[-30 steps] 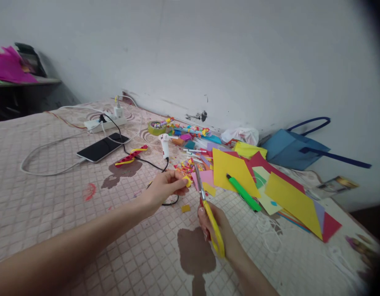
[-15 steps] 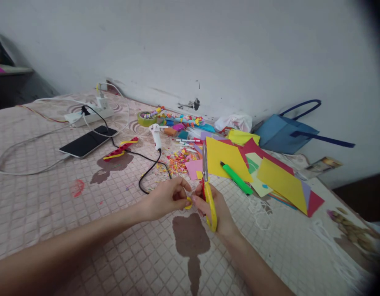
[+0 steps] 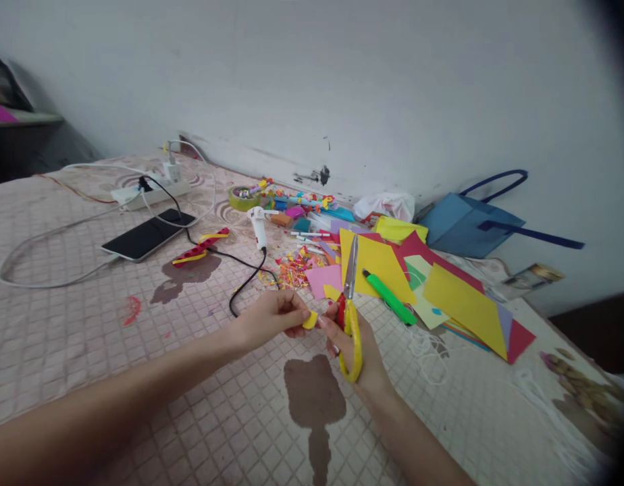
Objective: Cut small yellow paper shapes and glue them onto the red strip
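Observation:
My left hand pinches a small piece of yellow paper between thumb and fingers. Close beside it, my right hand holds scissors with yellow and red handles, their blades closed and pointing away from me. The right fingertips are close to the yellow piece; whether they touch it I cannot tell. Beyond the hands lie small paper scraps and a pink sheet. A white glue gun with a black cord rests behind the left hand.
On the right are yellow sheets, a green cutter, white string and a blue bag against the wall. To the left lie a phone, a red and yellow strip and a power strip with loose cables.
The yellow piece shows more fully in my left fingers now. The scissors have tilted to the right, and my right hand has shifted slightly right.

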The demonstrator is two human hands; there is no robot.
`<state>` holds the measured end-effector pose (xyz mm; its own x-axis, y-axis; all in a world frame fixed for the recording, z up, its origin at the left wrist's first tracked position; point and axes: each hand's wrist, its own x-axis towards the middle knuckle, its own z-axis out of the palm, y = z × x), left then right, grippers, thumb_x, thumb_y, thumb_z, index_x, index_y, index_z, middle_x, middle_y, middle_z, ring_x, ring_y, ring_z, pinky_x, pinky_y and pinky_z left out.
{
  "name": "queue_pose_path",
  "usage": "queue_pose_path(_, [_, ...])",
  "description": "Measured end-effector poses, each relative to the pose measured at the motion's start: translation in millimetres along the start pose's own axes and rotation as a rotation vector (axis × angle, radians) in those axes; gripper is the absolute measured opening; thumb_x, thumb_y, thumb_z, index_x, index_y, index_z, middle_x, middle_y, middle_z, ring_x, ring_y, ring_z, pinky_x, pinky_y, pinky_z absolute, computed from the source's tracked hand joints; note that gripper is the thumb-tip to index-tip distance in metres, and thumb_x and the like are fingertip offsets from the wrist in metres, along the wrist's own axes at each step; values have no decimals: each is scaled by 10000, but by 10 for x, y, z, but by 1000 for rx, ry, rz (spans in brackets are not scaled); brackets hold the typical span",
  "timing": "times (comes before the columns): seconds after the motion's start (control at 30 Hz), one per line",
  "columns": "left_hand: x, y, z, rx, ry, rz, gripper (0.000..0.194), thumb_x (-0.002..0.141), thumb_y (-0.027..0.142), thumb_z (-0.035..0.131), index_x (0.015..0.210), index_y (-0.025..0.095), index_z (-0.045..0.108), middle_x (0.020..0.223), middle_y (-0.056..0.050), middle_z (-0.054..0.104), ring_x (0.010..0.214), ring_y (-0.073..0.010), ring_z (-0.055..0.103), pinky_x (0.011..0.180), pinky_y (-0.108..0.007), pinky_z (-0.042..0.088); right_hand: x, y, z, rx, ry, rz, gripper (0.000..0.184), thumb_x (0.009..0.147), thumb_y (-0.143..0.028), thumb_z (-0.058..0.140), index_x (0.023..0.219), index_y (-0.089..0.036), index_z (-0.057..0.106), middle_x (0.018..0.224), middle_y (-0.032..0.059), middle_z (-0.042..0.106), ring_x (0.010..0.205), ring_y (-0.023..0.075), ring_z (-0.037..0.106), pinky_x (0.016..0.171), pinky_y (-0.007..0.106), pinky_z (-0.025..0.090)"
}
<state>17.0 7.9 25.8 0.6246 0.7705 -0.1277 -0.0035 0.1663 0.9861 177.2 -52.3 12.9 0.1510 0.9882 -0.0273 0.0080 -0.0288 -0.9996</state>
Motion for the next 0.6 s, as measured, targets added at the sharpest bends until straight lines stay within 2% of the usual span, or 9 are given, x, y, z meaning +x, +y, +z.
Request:
queue_pose_path(0.13, [-1, 20, -23, 34, 6, 25, 241, 741, 372, 624, 725, 143, 552, 621, -13, 627, 533, -100, 575, 529, -216, 461, -5, -6, 13, 10, 2, 8, 264, 715, -374, 674, 786, -200, 488, 618, -67, 473, 395, 54, 373, 350, 189, 329])
queue_pose_path(0.3, [-32, -74, 43, 81, -39, 45, 214, 745, 348, 623, 723, 148, 548, 659, -9, 625, 552, -104, 589, 538, -223, 471, -2, 17, 23, 10, -22, 17, 248, 701, -328, 678, 777, -201, 479, 644, -63, 475, 413, 57, 395, 349, 186, 339])
queue_pose_path(0.47, [-27, -153, 90, 33, -70, -4, 238, 747, 363, 625, 717, 140, 550, 634, -13, 624, 570, -112, 597, 565, -237, 480, 8, 22, 15, -3, 33, -4, 249, 686, -314, 675, 777, -207, 469, 624, -73, 465, 398, 57, 401, 341, 185, 344])
queue_pose_path(0.6, [-10, -83, 64, -16, -11, -14, 251, 728, 363, 649, 698, 131, 558, 632, -19, 639, 555, -103, 590, 560, -226, 475, 13, 31, 9, -18, 57, 1, 284, 682, -353, 683, 783, -200, 466, 610, -71, 459, 386, 54, 401, 332, 180, 348])
